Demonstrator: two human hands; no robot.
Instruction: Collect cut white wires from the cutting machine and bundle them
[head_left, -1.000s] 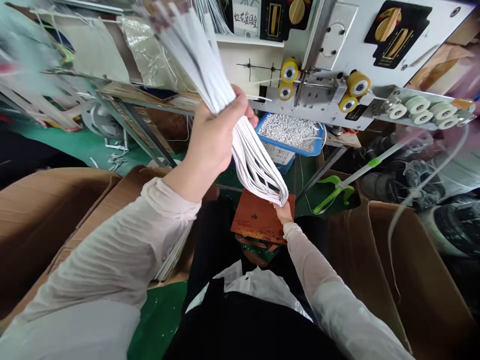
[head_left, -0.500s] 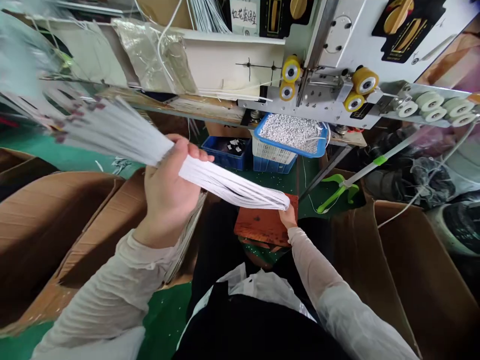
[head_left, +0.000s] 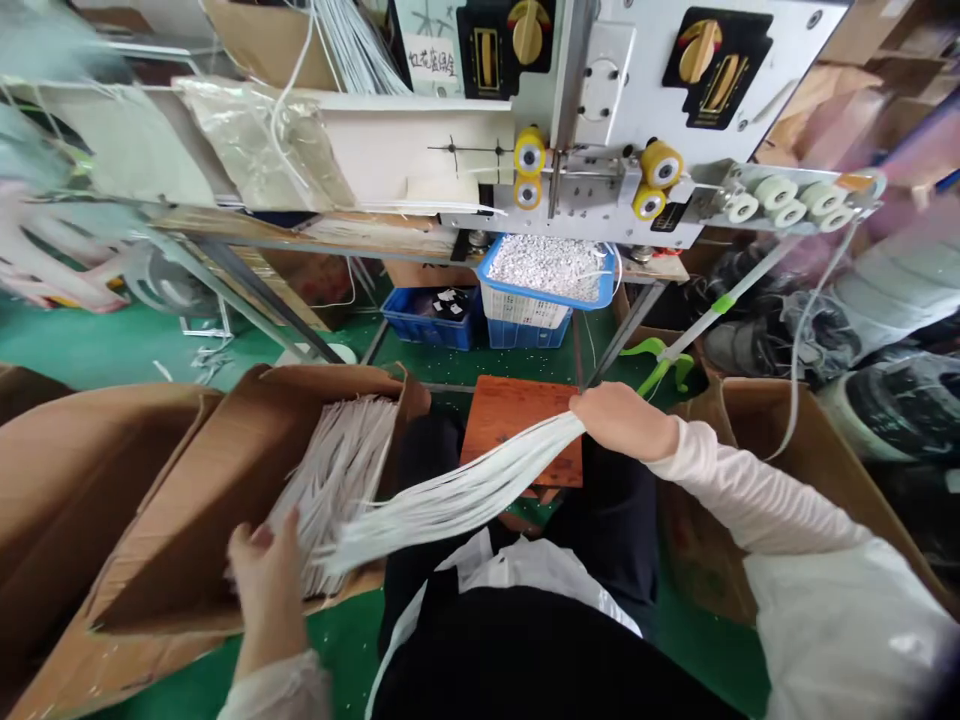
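Observation:
A bundle of cut white wires [head_left: 465,495] is gripped at one end by my right hand [head_left: 626,420], above the reddish-brown wooden stool [head_left: 517,400]. The bundle droops down to the left, and its far end is blurred near the cardboard box [head_left: 202,490] on my left. More white wires [head_left: 345,440] lie inside that box. My left hand [head_left: 266,570] is over the box's near side, apart from the bundle, its fingers spread and somewhat blurred. No object shows in it.
A wire-processing machine [head_left: 600,90] with yellow rollers stands on the bench ahead. Below it are a blue-rimmed basket [head_left: 546,300] of small white pieces and a blue bin [head_left: 431,335]. Another cardboard box [head_left: 817,460] is at the right, near a green-footed stand [head_left: 660,362].
My left hand has let go of the wire bundle and moved down left to the box. The bundle, still in my right hand, has swung down, its free end now low on the left.

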